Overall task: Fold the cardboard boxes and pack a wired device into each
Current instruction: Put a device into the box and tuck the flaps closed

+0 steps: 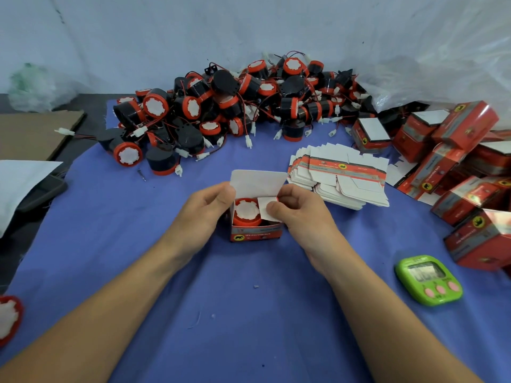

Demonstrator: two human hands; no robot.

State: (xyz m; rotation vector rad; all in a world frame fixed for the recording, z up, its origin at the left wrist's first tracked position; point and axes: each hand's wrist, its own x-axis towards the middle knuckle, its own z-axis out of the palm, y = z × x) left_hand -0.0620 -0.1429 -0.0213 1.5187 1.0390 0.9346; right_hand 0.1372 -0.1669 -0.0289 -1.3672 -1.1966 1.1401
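A: Where is the box that is being packed?
B: The open box (pixel 257 234) stands on the blue-covered worktop (pixel 249 313), between the two hands. A red-and-black wired device (pixel 247 212) sits inside it, white face up.
A: And the hands?
B: The left hand (pixel 206 205) is curled round the box's left wall, thumb at its upper edge. The right hand (pixel 300 211) pinches the small side flap (pixel 264 208) between thumb and forefinger, and the flap is tilted in over the device. The lid flap (pixel 258 182) stands up at the box's far side.
A: What lies around the box?
B: Beyond it is a heap of loose devices (pixel 221 111) with red wires and white plugs. Beyond it to the right, near, is a fanned stack of flat boxes (pixel 340 178). Farther right of the box, closed boxes (pixel 464 161) are piled. Nearer than the box and to its right lies a green timer (pixel 428 280). Well to the box's left, at the picture's edge, a stray device (pixel 8 319) shows in part.
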